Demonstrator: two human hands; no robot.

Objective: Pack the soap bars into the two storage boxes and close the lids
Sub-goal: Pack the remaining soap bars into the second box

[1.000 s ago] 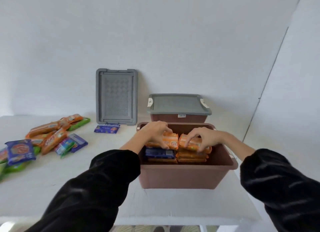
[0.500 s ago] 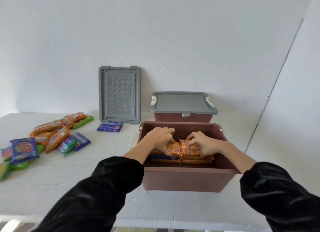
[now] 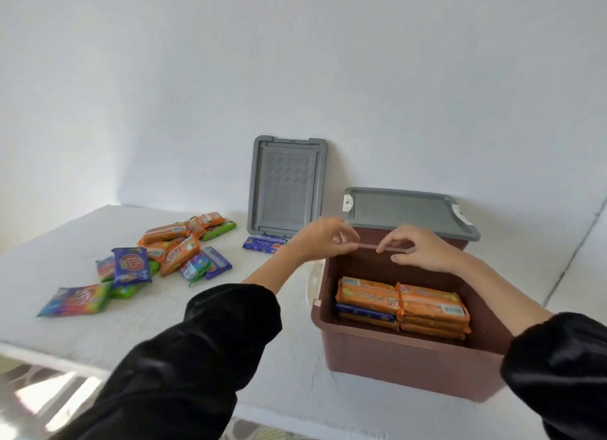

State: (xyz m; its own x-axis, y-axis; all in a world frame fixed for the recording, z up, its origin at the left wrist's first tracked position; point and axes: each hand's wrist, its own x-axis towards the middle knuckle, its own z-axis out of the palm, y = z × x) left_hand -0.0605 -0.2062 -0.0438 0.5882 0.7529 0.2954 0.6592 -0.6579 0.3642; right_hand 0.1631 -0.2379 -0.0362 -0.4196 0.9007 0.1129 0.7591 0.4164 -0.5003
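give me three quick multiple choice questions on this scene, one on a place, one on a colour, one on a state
1. Where is the loose grey lid?
A. leaning upright against the wall
B. lying flat on the table
C. on the floor

2. What colour are the top soap bars in the open box?
A. green
B. orange
C. white

3. The rear box is:
A. lying on its side
B. lidless
C. covered by a lid

Answers:
1 A: it stands on edge against the wall.
2 B: both top wrappers are orange.
3 C: the rear lid sits on it.
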